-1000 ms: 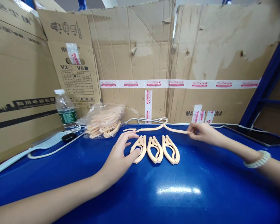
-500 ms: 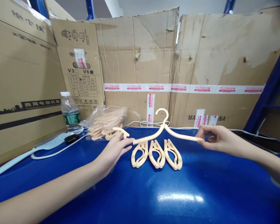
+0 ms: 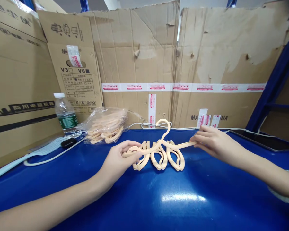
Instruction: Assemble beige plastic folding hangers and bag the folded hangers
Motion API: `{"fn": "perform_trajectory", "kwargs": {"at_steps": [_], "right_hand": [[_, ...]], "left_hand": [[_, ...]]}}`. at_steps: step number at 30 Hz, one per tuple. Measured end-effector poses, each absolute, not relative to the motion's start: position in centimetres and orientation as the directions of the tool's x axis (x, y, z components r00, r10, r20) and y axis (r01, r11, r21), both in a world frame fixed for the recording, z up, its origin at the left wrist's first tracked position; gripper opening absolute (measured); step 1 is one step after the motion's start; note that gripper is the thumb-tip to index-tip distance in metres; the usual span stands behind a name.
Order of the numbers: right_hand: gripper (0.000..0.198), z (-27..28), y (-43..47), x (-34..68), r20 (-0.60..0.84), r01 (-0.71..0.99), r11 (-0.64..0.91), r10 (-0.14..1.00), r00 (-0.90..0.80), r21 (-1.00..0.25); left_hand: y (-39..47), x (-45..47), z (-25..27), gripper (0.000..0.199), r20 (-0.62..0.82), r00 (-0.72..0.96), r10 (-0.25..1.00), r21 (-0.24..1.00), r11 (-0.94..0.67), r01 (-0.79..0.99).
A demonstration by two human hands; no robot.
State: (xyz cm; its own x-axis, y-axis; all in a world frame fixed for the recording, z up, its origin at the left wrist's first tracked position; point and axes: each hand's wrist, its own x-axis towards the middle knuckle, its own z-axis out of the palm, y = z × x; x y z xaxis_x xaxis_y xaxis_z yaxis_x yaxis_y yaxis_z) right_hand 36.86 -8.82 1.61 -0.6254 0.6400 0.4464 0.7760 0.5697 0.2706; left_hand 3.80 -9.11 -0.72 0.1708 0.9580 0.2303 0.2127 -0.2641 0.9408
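Observation:
A cream plastic folding hanger (image 3: 162,141) is held up between my two hands, its hook upward and its arms spread. My left hand (image 3: 121,157) is closed on the left arm, whose end part is bent back within the fingers. At the right arm's tip, my right hand (image 3: 208,141) pinches the plastic; its fingertips are partly hidden. Behind and below the hanger, three folded hangers lie in a row on the blue table: a left one (image 3: 141,165), a middle one (image 3: 159,166) and a right one (image 3: 180,163). The held hanger partly covers them.
A clear bag of folded hangers (image 3: 106,125) lies at the back left. Beside it stand a water bottle (image 3: 66,118), a pale blue fly swatter (image 3: 43,149) and a small black object (image 3: 68,142). A dark phone or tablet (image 3: 260,141) lies back right. Cardboard (image 3: 139,64) walls the back.
The hanger has come lower and tilted, and its left end part has folded inward in my left hand. My right hand has shifted left with its arm. The camera view has shifted slightly.

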Motion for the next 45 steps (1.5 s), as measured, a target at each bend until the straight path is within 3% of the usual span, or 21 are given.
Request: {"fn": "perform_trajectory", "kwargs": {"at_steps": [6, 9, 11, 14, 17, 20, 23, 28, 32, 37, 42, 45], "right_hand": [[0.034, 0.6, -9.2, 36.3, 0.504, 0.735, 0.353, 0.554, -0.663, 0.579], [0.035, 0.4, -9.4, 35.9, 0.528, 0.709, 0.29, 0.503, -0.684, 0.642], [0.037, 0.3, -9.5, 35.7, 0.546, 0.723, 0.3, 0.496, -0.675, 0.622], [0.04, -0.1, -9.3, 35.3, 0.613, 0.787, 0.473, 0.503, -0.61, 0.395], [0.035, -0.5, -9.0, 34.9, 0.658, 0.778, 0.628, 0.597, -0.459, -0.027], [0.032, -0.8, -8.7, 34.8, 0.58, 0.697, 0.611, 0.742, -0.337, -0.376], [0.026, -0.7, -8.4, 35.0, 0.494, 0.587, 0.564, 0.817, -0.297, -0.581], [0.029, -0.4, -9.0, 34.3, 0.448, 0.428, 0.494, 0.869, -0.21, -0.757], [0.038, -0.5, -10.5, 32.2, 0.387, 0.158, 0.403, 0.914, -0.125, -0.901], [0.041, -1.2, -12.1, 29.9, 0.291, -0.096, 0.279, 0.944, -0.153, -0.955], [0.017, -1.9, -12.7, 29.1, 0.227, 0.06, 0.274, 0.884, -0.408, -0.96], [0.021, -1.9, -13.0, 28.9, 0.186, 0.163, 0.307, 0.84, -0.51, -0.937]], "left_hand": [[-8.3, 3.5, -1.9, 0.028, 0.224, 0.118, 0.967, 0.974, -0.227, 0.013], [-8.2, 3.4, -2.2, 0.026, 0.217, 0.122, 0.969, 0.976, -0.215, -0.025], [-8.2, 3.4, -2.4, 0.025, 0.199, 0.129, 0.972, 0.98, -0.193, -0.053], [-8.2, 3.4, -2.5, 0.025, 0.164, 0.121, 0.979, 0.983, -0.152, -0.102], [-8.1, 3.5, -2.2, 0.025, 0.145, 0.083, 0.986, 0.979, -0.131, -0.154], [-8.0, 3.8, -2.0, 0.025, 0.142, 0.059, 0.988, 0.97, -0.127, -0.205], [-8.1, 3.8, -2.1, 0.028, 0.162, 0.061, 0.985, 0.967, -0.146, -0.21], [-8.8, 3.8, -2.0, 0.034, 0.171, 0.129, 0.977, 0.978, -0.153, -0.139], [-9.7, 4.3, -1.7, 0.025, 0.182, 0.258, 0.949, 0.983, -0.174, -0.054], [-10.3, 5.0, -1.7, 0.029, 0.179, 0.313, 0.933, 0.982, -0.19, 0.004], [-10.4, 5.1, -1.9, 0.026, 0.233, 0.342, 0.911, 0.969, -0.247, -0.002], [-10.4, 5.0, -2.1, 0.026, 0.252, 0.342, 0.906, 0.964, -0.267, -0.003]]}}
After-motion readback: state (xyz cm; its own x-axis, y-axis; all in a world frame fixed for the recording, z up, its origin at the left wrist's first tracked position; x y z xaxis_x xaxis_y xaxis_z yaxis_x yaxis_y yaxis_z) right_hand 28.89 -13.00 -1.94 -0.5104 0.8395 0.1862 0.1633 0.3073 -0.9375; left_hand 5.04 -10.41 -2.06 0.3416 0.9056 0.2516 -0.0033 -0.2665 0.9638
